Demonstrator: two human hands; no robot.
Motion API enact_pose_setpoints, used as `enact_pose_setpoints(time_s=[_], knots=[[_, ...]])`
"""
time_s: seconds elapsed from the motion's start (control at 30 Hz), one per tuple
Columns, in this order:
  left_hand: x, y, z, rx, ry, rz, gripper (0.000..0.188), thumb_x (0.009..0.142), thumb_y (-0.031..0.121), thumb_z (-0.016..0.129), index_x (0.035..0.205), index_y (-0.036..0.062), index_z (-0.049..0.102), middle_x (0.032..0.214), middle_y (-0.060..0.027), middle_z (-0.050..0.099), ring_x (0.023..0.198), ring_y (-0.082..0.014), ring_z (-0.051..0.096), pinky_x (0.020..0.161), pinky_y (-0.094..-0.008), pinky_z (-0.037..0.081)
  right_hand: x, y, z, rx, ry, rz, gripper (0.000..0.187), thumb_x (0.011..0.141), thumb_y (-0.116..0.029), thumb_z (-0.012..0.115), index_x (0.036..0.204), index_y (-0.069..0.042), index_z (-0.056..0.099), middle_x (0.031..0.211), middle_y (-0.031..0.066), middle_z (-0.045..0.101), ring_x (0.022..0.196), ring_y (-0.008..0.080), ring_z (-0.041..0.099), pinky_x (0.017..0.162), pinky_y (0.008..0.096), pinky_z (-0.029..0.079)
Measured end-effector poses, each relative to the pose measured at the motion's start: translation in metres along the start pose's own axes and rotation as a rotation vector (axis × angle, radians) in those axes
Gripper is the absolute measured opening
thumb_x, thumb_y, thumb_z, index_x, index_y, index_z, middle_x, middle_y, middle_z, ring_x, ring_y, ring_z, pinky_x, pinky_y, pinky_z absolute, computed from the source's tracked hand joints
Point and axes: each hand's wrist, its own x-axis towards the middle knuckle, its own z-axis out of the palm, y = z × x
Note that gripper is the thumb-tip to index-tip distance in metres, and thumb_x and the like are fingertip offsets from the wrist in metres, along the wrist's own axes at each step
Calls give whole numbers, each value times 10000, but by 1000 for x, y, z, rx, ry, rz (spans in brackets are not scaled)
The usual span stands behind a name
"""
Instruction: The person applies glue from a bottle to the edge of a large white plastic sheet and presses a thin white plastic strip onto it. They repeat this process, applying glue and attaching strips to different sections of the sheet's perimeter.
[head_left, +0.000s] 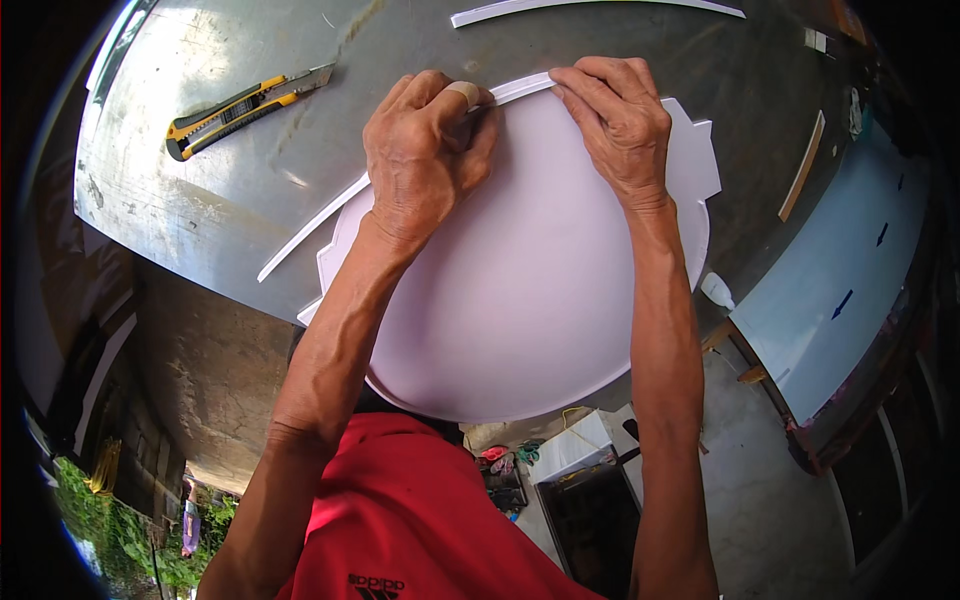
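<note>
A pale, pinkish-white rounded panel with a thin raised rim and stepped tabs at its sides lies in front of me on the metal tabletop. Along its far edge runs a narrow white strip, its loose left end sticking out past the panel. My left hand is closed on the strip at the far left part of the edge, a tan band around one finger. Farther right, the fingertips of my right hand pinch the strip against the rim. Between the two hands a short stretch of strip shows; my fingers hide the rest.
A yellow and black utility knife with its blade out lies on the metal table at the left. Another white strip lies at the far edge. To the right are a thin wooden strip, a white bottle and a light-blue board.
</note>
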Motion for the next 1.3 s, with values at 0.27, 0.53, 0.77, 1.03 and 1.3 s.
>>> enact_pose_setpoints(time_s=[0.27, 0.53, 0.77, 1.03, 1.3], knots=[[3, 4, 7, 97, 33, 46, 173, 777, 81, 911, 920, 62, 816, 845, -52, 717, 775, -235, 675, 703, -357, 562, 2, 1, -2, 23, -24, -3, 222, 794, -19, 880, 999, -69, 810, 956, 12, 712, 910, 220, 647, 780, 352, 574], [6, 6, 15, 108, 77, 58, 155, 775, 96, 909, 899, 82, 819, 850, -45, 722, 779, -235, 678, 701, -359, 559, 3, 0, -1, 31, -21, -13, 246, 769, -20, 896, 997, -56, 809, 950, 20, 711, 897, 224, 653, 784, 354, 583], [5, 3, 18, 66, 98, 62, 156, 759, 75, 910, 879, 70, 811, 838, -44, 719, 769, -223, 672, 676, -346, 558, 5, 1, -1, 67, -31, -13, 239, 780, 8, 881, 999, -36, 798, 946, 31, 705, 882, 229, 654, 743, 344, 587], [3, 8, 21, 77, 131, 52, 159, 756, 68, 918, 864, 58, 803, 811, -50, 705, 740, -211, 657, 643, -334, 548, -2, -2, 7, 22, 36, -30, 246, 779, 36, 872, 1000, -22, 782, 964, 46, 689, 872, 234, 647, 741, 350, 585], [3, 1, 21, 59, 127, 77, 159, 755, 67, 918, 868, 59, 806, 817, -51, 713, 753, -220, 663, 660, -337, 553, 3, -1, 1, -39, -30, -73, 252, 778, -20, 891, 1007, -69, 798, 984, 15, 697, 937, 216, 644, 829, 359, 556]])
